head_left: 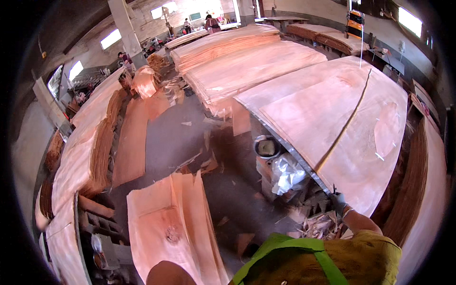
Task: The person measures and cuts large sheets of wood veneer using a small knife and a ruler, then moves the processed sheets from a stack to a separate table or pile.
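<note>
My right hand (338, 203), in a grey glove, is at the near corner of a wide worktable stacked with pale wood veneer sheets (304, 111). Its fingers look closed around a small dark object that sticks up at the table edge; too little of it shows to name its kind. A long thin wooden stick (346, 124) lies across the top sheet, its near end not far from that hand. Toward the right of the same sheet is a loose oval veneer patch (387, 129). My left hand is out of view.
Folded veneer sheets (166, 223) stand in front at left. Beside the table are a dark bucket (267, 147) and crumpled silvery plastic (287, 175); veneer scraps (320, 225) lie below my right arm. Tall veneer stacks (102, 137) line the left. People (212, 23) are far back.
</note>
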Tool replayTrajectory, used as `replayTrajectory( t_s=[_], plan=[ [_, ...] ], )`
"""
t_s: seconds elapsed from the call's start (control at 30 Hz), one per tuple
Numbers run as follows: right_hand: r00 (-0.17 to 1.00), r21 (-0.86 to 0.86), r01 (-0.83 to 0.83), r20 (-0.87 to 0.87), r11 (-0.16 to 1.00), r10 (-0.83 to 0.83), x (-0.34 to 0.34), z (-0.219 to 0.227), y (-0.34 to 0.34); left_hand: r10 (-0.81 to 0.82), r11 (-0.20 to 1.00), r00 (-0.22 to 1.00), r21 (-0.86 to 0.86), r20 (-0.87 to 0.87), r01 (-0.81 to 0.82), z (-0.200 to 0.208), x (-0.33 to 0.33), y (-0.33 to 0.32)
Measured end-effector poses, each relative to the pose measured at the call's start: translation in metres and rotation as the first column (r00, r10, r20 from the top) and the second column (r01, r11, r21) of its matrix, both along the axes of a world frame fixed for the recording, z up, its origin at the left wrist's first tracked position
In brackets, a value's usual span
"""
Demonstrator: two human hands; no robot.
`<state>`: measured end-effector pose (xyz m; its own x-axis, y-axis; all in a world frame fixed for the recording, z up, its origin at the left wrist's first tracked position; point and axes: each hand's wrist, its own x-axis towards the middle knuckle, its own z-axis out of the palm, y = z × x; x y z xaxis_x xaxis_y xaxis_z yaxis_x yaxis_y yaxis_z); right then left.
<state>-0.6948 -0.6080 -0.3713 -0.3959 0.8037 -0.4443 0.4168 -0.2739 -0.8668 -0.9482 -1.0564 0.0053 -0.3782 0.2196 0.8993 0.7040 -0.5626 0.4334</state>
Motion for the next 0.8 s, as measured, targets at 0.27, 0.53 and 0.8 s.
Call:
replayTrajectory(
  t_s=[0.27, 0.53, 0.8],
  plan=[
    [0.97, -0.1, 0.213, -0.094, 0.972, -0.222, -0.027, 0.028, 0.003, -0.369, 0.929, 0.929, 0.004, 0.04, 0.369, -0.01, -0.12, 0.034],
    [0.906, 0.168, 0.416, -0.163, 0.894, -0.391, -0.088, 0.003, 0.042, -0.653, 0.75, 0.748, -0.036, 0.117, 0.661, -0.018, -0.247, 0.138],
    [0.734, 0.462, 0.07, 0.577, 0.884, -0.359, -0.19, 0.049, 0.035, 0.146, 0.612, 0.981, -0.791, 0.125, 0.01, -0.232, -0.419, 0.391]
  ],
)
